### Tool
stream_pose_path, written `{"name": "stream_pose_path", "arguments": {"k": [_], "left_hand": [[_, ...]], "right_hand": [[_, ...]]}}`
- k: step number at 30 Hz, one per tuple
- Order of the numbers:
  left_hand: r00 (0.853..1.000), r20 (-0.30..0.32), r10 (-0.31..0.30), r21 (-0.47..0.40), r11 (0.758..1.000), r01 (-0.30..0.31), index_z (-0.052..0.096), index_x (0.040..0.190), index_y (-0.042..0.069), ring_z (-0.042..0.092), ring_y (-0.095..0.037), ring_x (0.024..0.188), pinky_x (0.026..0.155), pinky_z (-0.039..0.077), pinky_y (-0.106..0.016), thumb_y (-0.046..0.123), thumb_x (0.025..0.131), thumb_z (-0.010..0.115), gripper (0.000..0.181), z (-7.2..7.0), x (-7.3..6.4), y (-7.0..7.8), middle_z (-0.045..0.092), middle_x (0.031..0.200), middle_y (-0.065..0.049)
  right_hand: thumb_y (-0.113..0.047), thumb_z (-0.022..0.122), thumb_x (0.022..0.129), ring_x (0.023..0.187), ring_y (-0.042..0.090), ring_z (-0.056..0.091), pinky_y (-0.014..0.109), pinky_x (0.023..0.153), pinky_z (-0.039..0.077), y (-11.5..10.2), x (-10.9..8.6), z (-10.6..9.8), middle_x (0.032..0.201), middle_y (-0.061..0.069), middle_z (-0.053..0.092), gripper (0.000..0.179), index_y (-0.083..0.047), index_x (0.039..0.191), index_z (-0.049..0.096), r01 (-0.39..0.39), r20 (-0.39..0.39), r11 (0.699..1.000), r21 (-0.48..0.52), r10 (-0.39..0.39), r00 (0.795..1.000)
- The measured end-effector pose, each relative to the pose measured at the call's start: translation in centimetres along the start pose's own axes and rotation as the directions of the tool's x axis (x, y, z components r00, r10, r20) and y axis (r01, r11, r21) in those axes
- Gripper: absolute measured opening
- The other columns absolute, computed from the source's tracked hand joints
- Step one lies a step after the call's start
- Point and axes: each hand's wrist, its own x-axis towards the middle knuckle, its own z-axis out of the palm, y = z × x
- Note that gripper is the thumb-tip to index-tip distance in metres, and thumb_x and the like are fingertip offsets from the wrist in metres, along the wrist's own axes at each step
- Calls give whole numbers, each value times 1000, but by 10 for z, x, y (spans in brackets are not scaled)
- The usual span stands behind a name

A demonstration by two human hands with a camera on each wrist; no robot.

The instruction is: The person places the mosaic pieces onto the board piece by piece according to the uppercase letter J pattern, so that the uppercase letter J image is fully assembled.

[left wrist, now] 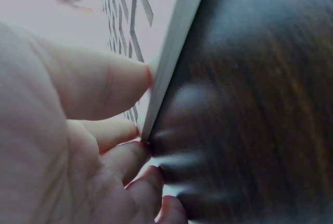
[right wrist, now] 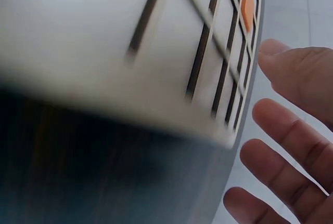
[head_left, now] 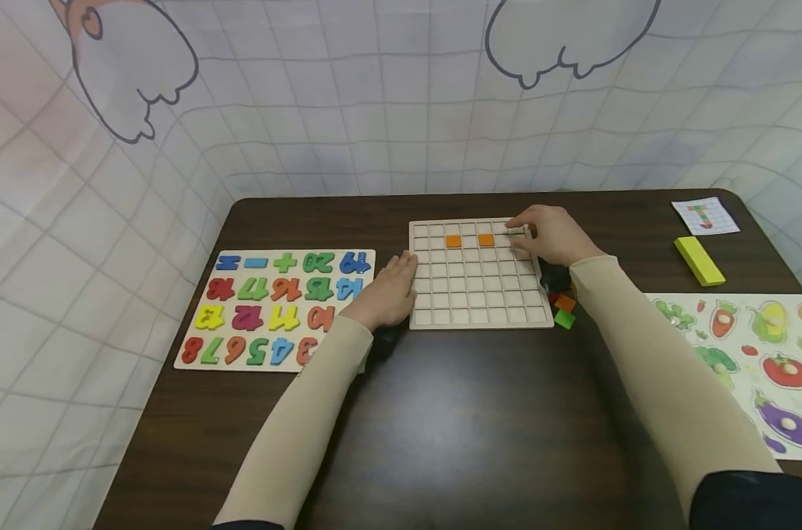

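A white grid board (head_left: 468, 318) with square cells lies at the table's middle. Two orange square tiles (head_left: 453, 241) sit apart in its second row from the far edge; one orange tile (right wrist: 247, 7) shows in the right wrist view. My left hand (head_left: 389, 291) rests against the board's left edge, fingers extended, thumb touching the rim in the left wrist view. Over the board's far right corner is my right hand (head_left: 551, 234), fingers spread and slightly bent, with no tile visible in it. Loose orange and green blocks (head_left: 564, 318) lie beside the board's right edge, partly under the right wrist.
To the left lies a number puzzle board (head_left: 241, 363) with coloured numerals. On the right are a vegetable picture board (head_left: 699, 333), a yellow block (head_left: 699, 260) and a white card (head_left: 705, 216) with a coloured tile pattern. A patterned cloth (head_left: 401, 132) hangs behind the table.
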Motion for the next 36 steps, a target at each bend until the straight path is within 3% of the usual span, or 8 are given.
{"name": "stream_pose_path", "arguments": {"k": [6, 15, 21, 29, 36], "left_hand": [[1000, 1, 0, -3, 1000, 0, 11, 167, 3, 6, -32, 165, 135, 12, -44, 23, 110, 39, 67, 2, 3, 0, 5, 176, -14], [1000, 3, 11, 3, 1000, -11, 11, 167, 2, 6, -34, 165, 135, 11, -45, 22, 110, 40, 67, 0, 1, 1, 5, 176, -16], [1000, 1, 8, -5, 1000, -8, 11, 167, 2, 6, -34, 165, 135, 11, -45, 23, 109, 40, 67, 2, 2, 3, 5, 176, -15], [1000, -6, 5, -11, 1000, -5, 11, 167, 2, 6, -34, 165, 135, 11, -45, 23, 109, 39, 68, 1, 2, 0, 5, 176, -15], [1000, -1, 14, -10, 1000, -14, 10, 167, 2, 5, -34, 165, 135, 11, -45, 23, 109, 39, 68, 2, 2, 2, 4, 176, -15]], "right_hand": [[-19, 69, 100, 138, 44, 51, 63, 115, 41, 32, -27, -17, 145, 23, 60, 41, -4, 139, 66, -8, -14, 1000, -23, 8, 1000], [-21, 69, 100, 136, 49, 51, 68, 113, 40, 63, -61, -32, 142, 28, 61, 38, -2, 134, 69, -94, 21, 991, -94, 97, 995], [-19, 71, 99, 131, 49, 55, 68, 109, 44, 74, -80, -34, 137, 28, 63, 35, -2, 130, 71, -101, 24, 990, -101, 104, 994], [-18, 79, 92, 109, 36, 66, 59, 95, 55, 71, -82, -24, 126, 20, 69, 33, -5, 123, 76, -7, 30, 991, -134, 11, 999], [-19, 79, 92, 109, 36, 64, 60, 97, 52, 69, -81, -19, 122, 18, 70, 32, -6, 122, 77, 13, 43, 984, -178, -5, 999]]}}
